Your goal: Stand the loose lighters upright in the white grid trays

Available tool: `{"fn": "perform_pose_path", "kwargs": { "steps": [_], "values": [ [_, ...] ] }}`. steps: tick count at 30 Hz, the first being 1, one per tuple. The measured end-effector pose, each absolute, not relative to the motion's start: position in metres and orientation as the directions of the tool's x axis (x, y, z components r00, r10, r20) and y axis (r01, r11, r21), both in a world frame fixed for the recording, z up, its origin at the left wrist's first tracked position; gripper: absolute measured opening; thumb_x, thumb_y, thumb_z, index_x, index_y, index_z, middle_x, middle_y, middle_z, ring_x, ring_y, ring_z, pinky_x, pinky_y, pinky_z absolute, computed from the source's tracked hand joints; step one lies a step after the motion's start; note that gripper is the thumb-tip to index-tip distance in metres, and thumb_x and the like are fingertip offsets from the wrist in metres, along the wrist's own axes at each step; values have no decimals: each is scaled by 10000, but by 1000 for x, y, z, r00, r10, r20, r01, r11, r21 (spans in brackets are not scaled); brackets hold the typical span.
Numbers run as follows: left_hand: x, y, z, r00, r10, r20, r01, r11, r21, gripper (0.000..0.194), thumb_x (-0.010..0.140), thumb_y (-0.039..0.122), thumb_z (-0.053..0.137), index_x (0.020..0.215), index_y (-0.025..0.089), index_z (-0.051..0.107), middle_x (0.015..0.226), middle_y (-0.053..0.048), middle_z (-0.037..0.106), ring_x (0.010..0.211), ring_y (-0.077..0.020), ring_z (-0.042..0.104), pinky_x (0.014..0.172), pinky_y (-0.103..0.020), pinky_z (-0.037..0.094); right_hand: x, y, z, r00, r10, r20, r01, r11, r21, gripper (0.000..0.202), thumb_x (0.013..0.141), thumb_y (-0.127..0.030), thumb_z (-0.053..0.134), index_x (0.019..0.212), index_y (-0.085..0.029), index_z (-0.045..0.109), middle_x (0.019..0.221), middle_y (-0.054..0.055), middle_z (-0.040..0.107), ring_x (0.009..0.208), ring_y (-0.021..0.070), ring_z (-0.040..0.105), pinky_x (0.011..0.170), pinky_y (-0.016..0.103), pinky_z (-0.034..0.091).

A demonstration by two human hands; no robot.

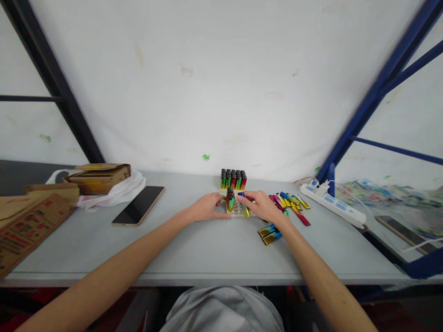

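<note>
A pale tray with round holes lies on the table. Along its left side a row of shiny lighters with dark tops stands upright. My left hand curves around the tray's left edge, thumb at the front corner and fingers behind by the row. In my right hand, a blue and gold lighter is pinched over the tray, slightly tilted; whether its lower end sits in a hole I cannot tell. Behind the tray stands a block of several upright lighters with black tops.
Loose lighters lie in a pile to the right, with more gold and blue ones nearer me. A phone, cardboard boxes and a white bag are at the left. A power strip lies at the right.
</note>
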State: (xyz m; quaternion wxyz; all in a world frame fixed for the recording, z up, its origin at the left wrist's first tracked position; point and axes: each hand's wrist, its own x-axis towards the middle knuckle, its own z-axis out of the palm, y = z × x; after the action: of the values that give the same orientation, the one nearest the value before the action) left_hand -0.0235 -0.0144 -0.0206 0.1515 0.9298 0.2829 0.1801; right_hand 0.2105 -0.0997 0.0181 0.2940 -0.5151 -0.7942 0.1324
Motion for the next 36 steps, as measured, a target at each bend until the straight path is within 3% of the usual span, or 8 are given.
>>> {"fn": "perform_pose_path", "kwargs": {
  "steps": [3, 8, 15, 20, 25, 29, 32, 36],
  "values": [
    [-23, -14, -22, 777, 572, 263, 457, -799, 391, 697, 743, 671, 745, 1193, 144, 681, 925, -69, 671, 798, -227, 603, 746, -309, 454, 210, -99, 16, -328, 900, 287, 708, 435, -557, 466, 1009, -537, 481, 836, -157, 686, 703, 6, 674, 616, 140, 552, 603, 245, 356],
    [-23, -13, -24, 778, 565, 274, 454, -808, 376, 690, 747, 694, 725, 1171, 151, 688, 916, -64, 673, 798, -226, 606, 735, -302, 447, 211, -98, 13, -411, 880, 240, 722, 475, -504, 404, 1010, -470, 530, 813, -154, 685, 759, 35, 728, 653, 159, 604, 626, 248, 382],
    [-23, -16, -21, 781, 560, 277, 447, -810, 378, 677, 756, 670, 728, 1178, 142, 682, 954, -76, 696, 819, -233, 621, 745, -306, 458, 201, -92, 1, -487, 813, 320, 771, 572, -279, 401, 1029, -478, 508, 830, -159, 649, 756, 52, 667, 659, 163, 538, 643, 272, 352],
    [-23, -19, -18, 775, 571, 269, 460, -803, 378, 643, 754, 657, 727, 1135, 140, 689, 946, -72, 701, 814, -233, 626, 745, -309, 463, 199, -93, 2, -480, 845, 236, 755, 534, -380, 481, 1008, -544, 508, 740, -165, 634, 661, 10, 607, 596, 140, 489, 592, 260, 325],
    [-22, -20, -16, 765, 593, 251, 486, -787, 380, 630, 749, 613, 731, 1145, 124, 683, 934, -66, 703, 805, -231, 630, 749, -309, 476, 242, -85, 10, -237, 906, 350, 894, 344, -286, 474, 1055, -472, 409, 788, -168, 655, 725, 30, 636, 674, 166, 540, 667, 279, 378],
    [-24, -20, -12, 772, 583, 254, 488, -799, 352, 539, 737, 539, 743, 1080, 125, 691, 963, -81, 692, 888, -254, 625, 818, -325, 492, 283, -73, 0, -16, 938, 347, 978, 88, -192, 265, 998, -327, 546, 1115, -137, 689, 1058, 126, 711, 1000, 235, 638, 913, 314, 438],
    [-27, -19, -9, 782, 574, 243, 495, -809, 317, 474, 741, 507, 726, 1029, 132, 690, 955, -85, 679, 916, -263, 616, 846, -334, 496, 297, -71, -8, 185, 945, 269, 977, -149, -150, 395, 971, -395, 586, 1265, -139, 652, 1229, 186, 668, 1143, 293, 628, 965, 360, 451],
    [-31, -18, -5, 789, 574, 220, 512, -812, 281, 466, 741, 514, 705, 1000, 127, 697, 938, -93, 660, 943, -278, 607, 867, -346, 502, 298, -74, -8, 332, 931, 150, 940, -314, -134, 544, 950, -537, 579, 1307, -128, 623, 1200, 217, 688, 1116, 329, 666, 922, 390, 485]
  ]
}}
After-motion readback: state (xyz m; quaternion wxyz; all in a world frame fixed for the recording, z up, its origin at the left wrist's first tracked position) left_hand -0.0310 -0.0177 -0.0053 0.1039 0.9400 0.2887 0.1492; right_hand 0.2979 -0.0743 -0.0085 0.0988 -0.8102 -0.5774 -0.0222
